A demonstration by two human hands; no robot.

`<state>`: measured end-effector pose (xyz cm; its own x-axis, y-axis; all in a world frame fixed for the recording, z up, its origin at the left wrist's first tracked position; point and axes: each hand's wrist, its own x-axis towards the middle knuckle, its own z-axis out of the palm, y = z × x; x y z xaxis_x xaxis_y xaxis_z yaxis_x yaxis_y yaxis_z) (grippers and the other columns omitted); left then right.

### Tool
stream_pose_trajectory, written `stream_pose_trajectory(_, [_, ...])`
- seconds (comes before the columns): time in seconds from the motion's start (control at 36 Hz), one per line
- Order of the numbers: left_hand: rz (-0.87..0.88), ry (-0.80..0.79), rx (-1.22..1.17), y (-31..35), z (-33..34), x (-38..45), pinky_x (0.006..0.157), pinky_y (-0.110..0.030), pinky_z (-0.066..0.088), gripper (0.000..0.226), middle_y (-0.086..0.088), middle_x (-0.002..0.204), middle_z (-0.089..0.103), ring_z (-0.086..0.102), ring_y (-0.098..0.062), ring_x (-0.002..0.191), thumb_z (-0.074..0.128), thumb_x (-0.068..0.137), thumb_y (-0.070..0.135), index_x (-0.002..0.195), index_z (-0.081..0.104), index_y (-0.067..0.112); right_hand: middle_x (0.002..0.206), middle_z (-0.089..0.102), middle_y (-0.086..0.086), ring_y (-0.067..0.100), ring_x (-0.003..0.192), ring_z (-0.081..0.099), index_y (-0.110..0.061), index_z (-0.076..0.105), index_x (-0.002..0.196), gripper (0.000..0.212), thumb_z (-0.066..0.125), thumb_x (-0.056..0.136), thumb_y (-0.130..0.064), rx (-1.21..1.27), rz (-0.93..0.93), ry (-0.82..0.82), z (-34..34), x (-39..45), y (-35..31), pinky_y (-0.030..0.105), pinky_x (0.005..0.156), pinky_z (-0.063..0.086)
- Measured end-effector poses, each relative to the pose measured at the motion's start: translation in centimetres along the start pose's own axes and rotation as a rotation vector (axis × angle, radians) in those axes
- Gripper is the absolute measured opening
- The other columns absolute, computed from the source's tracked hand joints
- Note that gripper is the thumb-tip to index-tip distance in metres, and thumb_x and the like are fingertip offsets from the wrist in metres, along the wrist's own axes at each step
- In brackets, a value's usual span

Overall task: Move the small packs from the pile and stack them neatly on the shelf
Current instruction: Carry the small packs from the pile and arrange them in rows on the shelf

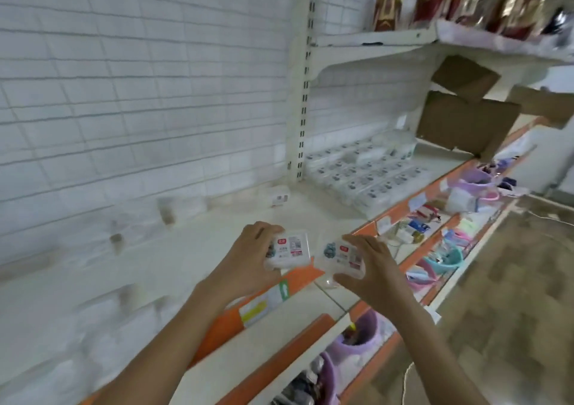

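Note:
My left hand (248, 255) grips a small clear pack with a white label and a red logo (290, 249). My right hand (372, 268) holds a second, like pack (340, 257) just to its right. Both packs hover over the front edge of the white shelf (217, 249) with its orange price strip. Farther back on the same shelf, past the upright post, several such packs lie in neat rows (363, 171). One lone pack (279, 198) sits against the back wall.
A slotted white upright (302, 93) divides the shelf bays. An open cardboard box (466, 121) stands at the right end. The shelf above (388, 39) carries red and gold bags. Lower shelves hold purple and teal plastic baskets (357, 339). Tiled floor lies at right.

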<state>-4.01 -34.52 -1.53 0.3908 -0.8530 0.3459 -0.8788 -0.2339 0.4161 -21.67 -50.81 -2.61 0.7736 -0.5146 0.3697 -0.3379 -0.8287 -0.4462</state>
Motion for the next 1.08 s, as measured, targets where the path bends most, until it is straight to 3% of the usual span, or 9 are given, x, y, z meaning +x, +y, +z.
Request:
stream_pose_trajectory(0.19, [-0.020,-0.068,-0.081,9.3,8.6,4.4,0.092,-0.013,0.024,0.075,-0.001,0.129,0.039,0.033,-0.015,0.118,0.071,0.070,0.030,0.136,0.038,0.015,0.129,0.048,-0.004,0.016,0.115,0.045,-0.022,0.045,0.133,0.070,0.077,0.072,-0.034,-0.016,0.161,0.029,-6.2,-5.8,11.6,0.025,0.091,0.039])
stream_pose_trajectory(0.33, [-0.024,-0.042,-0.163,15.4,14.4,5.7,0.097,-0.012,0.018,0.074,0.000,0.136,0.035,0.029,-0.013,0.126,0.071,0.074,0.017,0.138,0.035,0.016,0.131,0.047,-0.005,0.017,0.119,0.043,-0.022,0.046,0.134,0.070,0.077,0.071,-0.032,0.013,0.243,0.048,-9.8,-9.5,18.2,0.029,0.094,0.039])
stream_pose_trajectory(0.42, [-0.038,-0.044,-0.191,18.4,16.9,6.0,0.093,-0.009,0.017,0.080,0.004,0.133,0.035,0.029,-0.008,0.122,0.067,0.066,0.042,0.136,0.037,0.016,0.130,0.048,-0.002,0.019,0.119,0.045,-0.019,0.048,0.131,0.070,0.079,0.070,-0.029,0.039,0.260,0.047,-11.4,-11.3,21.4,0.031,0.094,0.042])
stream_pose_trajectory(0.5, [-0.039,-0.058,-0.191,20.3,18.7,6.4,0.091,-0.004,0.015,0.084,0.006,0.129,0.038,0.027,-0.002,0.117,0.057,0.058,0.050,0.132,0.042,0.015,0.128,0.050,0.002,0.022,0.117,0.048,-0.015,0.052,0.129,0.071,0.082,0.066,-0.024,0.072,0.262,0.068,-12.5,-12.5,23.9,0.031,0.095,0.041])
stream_pose_trajectory(0.56, [-0.019,-0.086,-0.175,21.0,19.8,6.8,0.090,0.000,0.014,0.080,0.008,0.127,0.037,0.026,0.000,0.117,0.058,0.060,0.049,0.132,0.042,0.016,0.127,0.050,0.001,0.020,0.117,0.047,-0.015,0.051,0.129,0.069,0.081,0.067,-0.022,0.082,0.272,0.072,-13.1,-13.1,25.2,0.029,0.094,0.040])
stream_pose_trajectory(0.69, [-0.015,-0.125,-0.142,21.9,22.1,8.4,0.087,0.005,0.016,0.066,0.012,0.125,0.036,0.028,0.001,0.117,0.073,0.073,0.020,0.131,0.041,0.019,0.128,0.049,-0.001,0.020,0.117,0.044,-0.019,0.049,0.130,0.065,0.076,0.070,-0.018,0.100,0.284,0.039,-13.2,-13.1,27.9,0.030,0.092,0.043])
stream_pose_trajectory(0.86, [-0.063,-0.092,-0.170,21.6,23.1,11.8,0.096,-0.015,0.029,0.069,0.014,0.122,0.038,0.033,-0.001,0.116,0.072,0.067,0.035,0.128,0.042,0.024,0.130,0.046,-0.006,0.014,0.116,0.044,-0.024,0.045,0.131,0.065,0.074,0.073,-0.022,0.106,0.259,-0.034,-12.8,-9.9,30.8,0.029,0.090,0.048])
stream_pose_trajectory(0.94, [-0.087,-0.038,-0.164,20.5,23.0,14.5,0.095,-0.017,0.029,0.066,0.012,0.123,0.039,0.033,-0.002,0.116,0.076,0.072,0.025,0.129,0.043,0.021,0.131,0.042,-0.005,0.008,0.108,0.044,-0.021,0.045,0.130,0.067,0.076,0.070,-0.020,0.140,0.200,-0.038,-12.5,-6.7,32.5,0.023,0.085,0.051])
stream_pose_trajectory(1.08, [-0.114,0.074,-0.130,17.7,22.1,20.4,0.092,-0.022,0.031,0.068,0.007,0.121,0.045,0.041,-0.010,0.115,0.070,0.065,0.040,0.126,0.046,0.024,0.121,0.035,-0.016,0.001,0.104,0.038,-0.024,0.043,0.131,0.066,0.073,0.073,-0.023,0.144,0.067,-0.071,-12.6,0.8,34.9,0.010,0.072,0.044])
